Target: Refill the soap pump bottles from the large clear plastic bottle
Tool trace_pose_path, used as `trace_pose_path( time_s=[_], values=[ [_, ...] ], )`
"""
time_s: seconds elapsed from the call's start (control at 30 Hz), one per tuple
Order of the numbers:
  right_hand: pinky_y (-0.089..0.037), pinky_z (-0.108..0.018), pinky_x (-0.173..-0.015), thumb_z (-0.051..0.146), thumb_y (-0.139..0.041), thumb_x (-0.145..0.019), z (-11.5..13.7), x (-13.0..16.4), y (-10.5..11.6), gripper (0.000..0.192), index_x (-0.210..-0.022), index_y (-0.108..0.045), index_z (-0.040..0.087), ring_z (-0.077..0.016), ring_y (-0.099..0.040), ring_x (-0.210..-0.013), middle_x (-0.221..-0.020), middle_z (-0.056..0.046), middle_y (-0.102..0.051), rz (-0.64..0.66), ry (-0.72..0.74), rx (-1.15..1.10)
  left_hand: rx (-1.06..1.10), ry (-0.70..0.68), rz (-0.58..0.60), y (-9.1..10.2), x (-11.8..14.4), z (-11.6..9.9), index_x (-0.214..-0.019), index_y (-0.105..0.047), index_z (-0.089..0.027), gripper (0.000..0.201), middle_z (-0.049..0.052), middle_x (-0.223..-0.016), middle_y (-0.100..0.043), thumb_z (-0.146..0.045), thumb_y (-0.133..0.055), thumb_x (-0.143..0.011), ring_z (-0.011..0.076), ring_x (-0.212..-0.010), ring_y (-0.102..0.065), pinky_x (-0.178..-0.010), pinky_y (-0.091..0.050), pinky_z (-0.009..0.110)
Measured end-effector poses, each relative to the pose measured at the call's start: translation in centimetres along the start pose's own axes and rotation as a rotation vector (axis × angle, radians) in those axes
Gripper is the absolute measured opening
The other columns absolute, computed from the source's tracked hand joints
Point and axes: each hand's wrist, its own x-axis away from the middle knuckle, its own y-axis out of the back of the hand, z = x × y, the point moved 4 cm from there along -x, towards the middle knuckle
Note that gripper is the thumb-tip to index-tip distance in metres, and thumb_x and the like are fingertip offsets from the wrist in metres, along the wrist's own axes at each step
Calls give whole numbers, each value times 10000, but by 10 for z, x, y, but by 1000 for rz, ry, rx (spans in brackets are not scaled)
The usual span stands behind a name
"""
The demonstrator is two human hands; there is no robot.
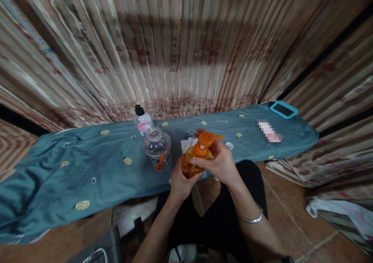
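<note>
One amber see-through bottle (190,169) with an orange plastic pump (205,139) is just right of the clear round plastic jar (157,144): your left hand (181,183) curls low around the bottle, right hand (223,162) wraps nearer the pump, its top leaning away from the jar.

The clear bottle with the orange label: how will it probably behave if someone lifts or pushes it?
The clear bottle will likely feel light for its size, since no liquid is apparent inside. Its thin-looking, transparent wall may flex when squeezed. A sideways push could tip it, as it stands upright on cloth.
</note>
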Motion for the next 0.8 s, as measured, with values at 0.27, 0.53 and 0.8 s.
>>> trace_pose_path(
  time_s=[0.27, 0.53, 0.8],
  values=[
    [-589, -416, -1101, 708, -851, -875, 11, 2, 0, 552, -1198, -762, 269, -262, -729, -1179, -1187, -81, -770, 107, 45, -33, 10, -3, -15, -1, 0, -2, -1316, -658, -181, 733, 138, -1277, -841, -294, -977, -667, 348, -1185, -832, -1082, -671, 534],
    [-607, -325, -996, 580, -1037, -700, -2, 3, -3, 645, -1148, -678, 286, -218, -737, -1125, -1189, -38, -768, -40, 39, -69, 28, 26, -8, 0, 1, -1, -1324, -658, -182, 737, 137, -1270, -843, -299, -974, -667, 339, -1156, -841, -1055, -682, 514],
    [-578, -366, -1105, 619, -887, -879, 12, 4, 1, 499, -1218, -759, 275, -237, -730, -1230, -1290, -69, -769, 84, 65, -64, -19, -44, -35, 0, 0, -2, -1318, -665, -198, 735, 116, -1240, -851, -275, -1001, -669, 338, -1131, -850, -1019, -705, 488]
  ],
)
